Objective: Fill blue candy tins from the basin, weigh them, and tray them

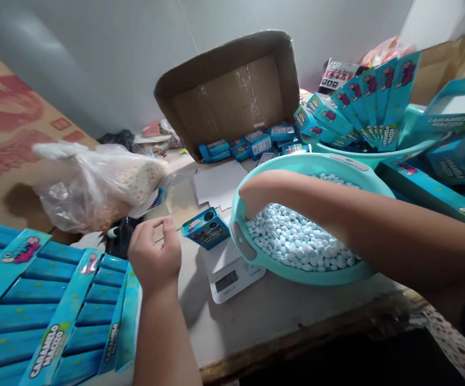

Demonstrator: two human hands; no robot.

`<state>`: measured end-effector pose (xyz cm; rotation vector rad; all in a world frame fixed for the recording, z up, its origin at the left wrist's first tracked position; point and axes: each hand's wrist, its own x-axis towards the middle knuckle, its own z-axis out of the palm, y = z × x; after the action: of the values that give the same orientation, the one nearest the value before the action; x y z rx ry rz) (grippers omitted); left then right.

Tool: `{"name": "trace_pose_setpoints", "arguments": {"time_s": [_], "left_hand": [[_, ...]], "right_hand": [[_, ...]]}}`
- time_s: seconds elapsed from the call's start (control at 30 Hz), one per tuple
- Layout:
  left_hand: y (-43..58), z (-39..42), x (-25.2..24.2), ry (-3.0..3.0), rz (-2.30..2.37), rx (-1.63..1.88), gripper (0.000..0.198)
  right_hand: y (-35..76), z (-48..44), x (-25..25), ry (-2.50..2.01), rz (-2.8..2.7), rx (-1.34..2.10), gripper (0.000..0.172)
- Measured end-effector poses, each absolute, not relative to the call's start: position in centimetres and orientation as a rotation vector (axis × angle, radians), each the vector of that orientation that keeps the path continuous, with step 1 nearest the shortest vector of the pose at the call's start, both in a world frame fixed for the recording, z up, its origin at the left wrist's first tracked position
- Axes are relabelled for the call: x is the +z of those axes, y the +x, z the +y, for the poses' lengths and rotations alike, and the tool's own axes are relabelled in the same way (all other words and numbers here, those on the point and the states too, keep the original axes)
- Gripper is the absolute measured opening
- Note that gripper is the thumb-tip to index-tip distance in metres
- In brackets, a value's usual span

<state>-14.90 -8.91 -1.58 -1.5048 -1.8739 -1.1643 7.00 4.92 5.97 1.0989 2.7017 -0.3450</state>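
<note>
My left hand [156, 249] is raised over the table with its fingers curled in, and I see nothing in it. Just right of it, a small blue candy box [206, 228] marked "Caramelo Macizo" stands on a white digital scale [238, 279]. My right hand [253, 197] reaches down inside the turquoise basin [316, 276], at its left side. Its fingers are hidden, so its grip does not show. Many small pale blue and white candies [300, 244] fill the basin, partly covered by my right forearm.
Blue cartons [55, 305] lie at the left. Behind are clear plastic bags [104, 182] and a tilted cardboard box [232, 91] with small blue boxes [256, 143]. Flat white card [220, 182] lies behind the scale. A second turquoise tub [413, 140] at right holds tall blue cartons [385, 102].
</note>
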Motion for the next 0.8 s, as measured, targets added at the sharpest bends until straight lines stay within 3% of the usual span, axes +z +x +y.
{"name": "trace_pose_setpoints", "arguments": {"time_s": [0.1,0.17,0.37,0.63,0.8], "left_hand": [[-15.2,-8.9,-1.7,-1.459,-1.914,-1.187,0.027],[-15.4,-8.8,-1.8,-1.450,-1.929,-1.188,0.027],[-15.4,-8.8,-1.7,-1.459,-1.935,-1.177,0.027],[-15.3,-8.9,-1.6,-1.479,-1.917,-1.186,0.027],[-15.2,-9.0,-1.5,-1.547,-1.890,-1.157,0.026]], "right_hand": [[6.9,4.7,6.4,0.837,2.580,-0.269,0.049],[6.9,4.6,6.6,0.810,2.587,-0.235,0.050],[6.8,4.8,6.5,0.770,2.511,-0.343,0.041],[6.5,5.2,5.6,0.728,2.488,-0.388,0.040],[6.6,5.2,5.6,0.696,2.519,-0.322,0.025]]}}
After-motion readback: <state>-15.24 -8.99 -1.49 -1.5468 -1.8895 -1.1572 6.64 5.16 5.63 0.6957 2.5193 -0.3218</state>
